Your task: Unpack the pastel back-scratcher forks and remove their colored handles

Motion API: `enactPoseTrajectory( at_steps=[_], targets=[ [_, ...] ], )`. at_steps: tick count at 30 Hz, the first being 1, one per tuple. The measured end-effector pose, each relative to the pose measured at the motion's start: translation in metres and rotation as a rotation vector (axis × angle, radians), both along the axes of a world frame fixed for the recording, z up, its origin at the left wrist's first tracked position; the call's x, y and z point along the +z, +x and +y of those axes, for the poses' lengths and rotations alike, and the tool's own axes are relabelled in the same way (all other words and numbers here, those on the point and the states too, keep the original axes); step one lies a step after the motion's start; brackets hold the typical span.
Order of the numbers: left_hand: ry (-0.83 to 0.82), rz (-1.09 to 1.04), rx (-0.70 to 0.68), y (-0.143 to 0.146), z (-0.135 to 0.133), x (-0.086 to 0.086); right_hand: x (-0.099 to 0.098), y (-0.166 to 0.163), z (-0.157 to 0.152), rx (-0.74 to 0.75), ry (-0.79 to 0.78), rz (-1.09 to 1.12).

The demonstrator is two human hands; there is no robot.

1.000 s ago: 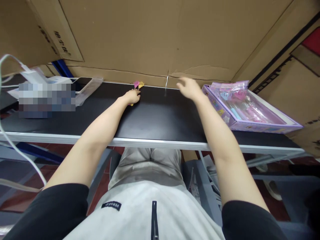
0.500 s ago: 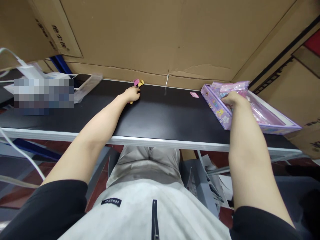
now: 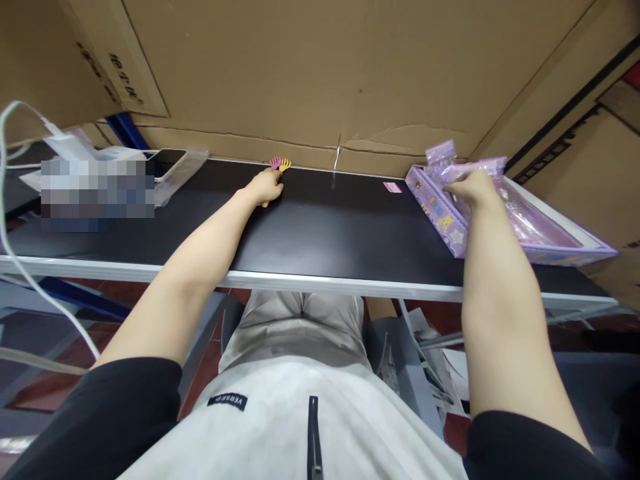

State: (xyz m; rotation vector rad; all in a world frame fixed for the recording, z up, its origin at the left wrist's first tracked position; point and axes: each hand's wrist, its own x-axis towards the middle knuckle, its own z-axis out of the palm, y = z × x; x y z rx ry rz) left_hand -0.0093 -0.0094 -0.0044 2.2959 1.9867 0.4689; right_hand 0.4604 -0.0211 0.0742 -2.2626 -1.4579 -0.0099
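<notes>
My left hand [image 3: 266, 186] rests closed on the black table [image 3: 320, 233] at its far edge, gripping small pink and yellow hand-shaped toys [image 3: 279, 164] whose tops stick out past my fingers. My right hand [image 3: 473, 189] is closed on a pink plastic packet [image 3: 453, 167], lifted a little above the purple toy box [image 3: 505, 220] at the table's right end. More pink packets lie inside that box. A small pink label [image 3: 393, 187] lies on the table just left of the box.
Large cardboard sheets [image 3: 320, 73] stand as a wall right behind the table. At the far left lie a phone in a clear sleeve [image 3: 173, 163], a white charger and a white cable [image 3: 30, 267]. Grey chairs and papers [image 3: 425, 360] sit under the table.
My right hand swung from the table's middle to the purple box, took hold of a pink packet and raised it. The pink label now lies uncovered. My left hand stayed put.
</notes>
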Motion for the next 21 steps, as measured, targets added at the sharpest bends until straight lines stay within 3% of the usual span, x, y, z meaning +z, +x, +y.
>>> enactPoseTrajectory(
  at_steps=[6, 8, 11, 15, 18, 21],
  targets=[
    [0.184, -0.085, -0.122, -0.001, 0.004, -0.004, 0.03, -0.034, -0.007, 0.076, 0.574, 0.074],
    [0.227, -0.099, -0.157, 0.001, 0.005, -0.004, 0.046, -0.056, -0.011, 0.186, 0.768, 0.143],
    [0.258, -0.09, -0.208, 0.005, 0.004, -0.003, 0.068, -0.092, -0.015, 0.466, 1.017, 0.371],
    [0.3, -0.098, -0.298, 0.011, -0.003, 0.003, 0.071, -0.139, -0.018, 0.672, 0.972, 0.94],
    [0.351, -0.105, -0.375, 0.017, -0.009, 0.008, 0.045, -0.168, -0.021, 0.633, 0.87, 1.243],
    [0.4, -0.114, -0.462, 0.023, -0.014, 0.011, 0.005, -0.184, -0.019, 0.481, 0.711, 1.483]
  ],
)
